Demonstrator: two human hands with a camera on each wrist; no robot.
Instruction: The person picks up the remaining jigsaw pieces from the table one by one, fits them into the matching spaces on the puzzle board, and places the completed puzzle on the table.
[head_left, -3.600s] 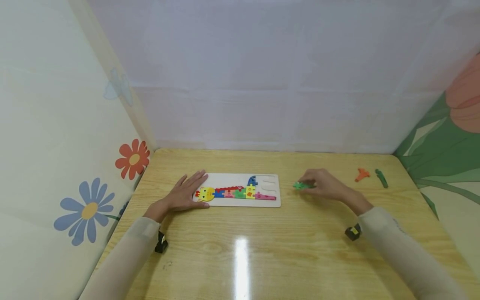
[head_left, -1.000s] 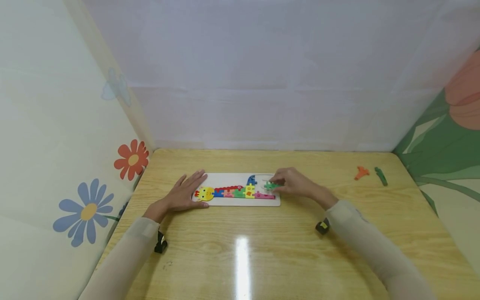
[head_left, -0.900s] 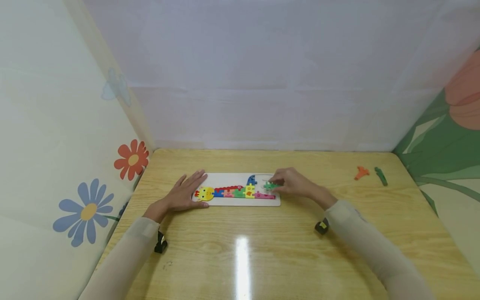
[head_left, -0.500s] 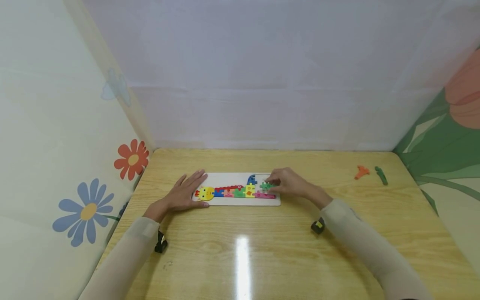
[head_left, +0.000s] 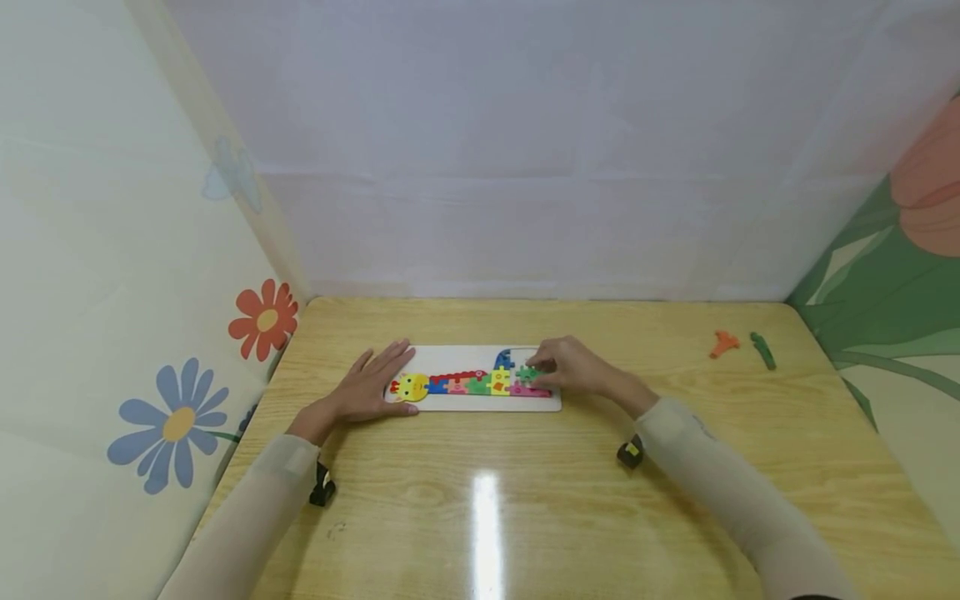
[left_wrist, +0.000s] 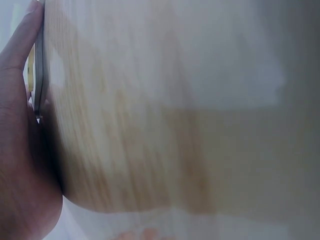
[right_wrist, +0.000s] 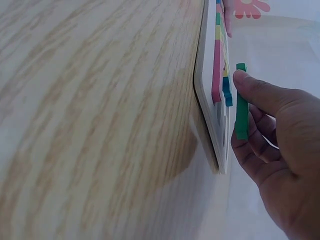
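A white giraffe puzzle board (head_left: 450, 402) lies on the table, with the yellow giraffe head (head_left: 412, 387) at its left end. Spread fingers of my left hand (head_left: 367, 387) rest on that end, the thumb along the near edge. My right hand (head_left: 573, 367) pinches a green puzzle piece (right_wrist: 242, 107) between thumb and fingers, just over the board's right part. In the right wrist view a small gap shows between this piece and the board. Beside it sit the blue piece (head_left: 503, 360), the yellow piece (head_left: 500, 382) and the pink leg piece (head_left: 531, 391).
An orange puzzle piece (head_left: 723, 343) and a dark green puzzle piece (head_left: 762, 351) lie at the back right of the wooden table (head_left: 420, 500). A pale cloth wall (head_left: 525, 208) rises behind the table; flowered walls flank it.
My right hand has carried the green piece leftward from the bare table to over the board, then edged slightly further left. The left hand has stayed on the board.
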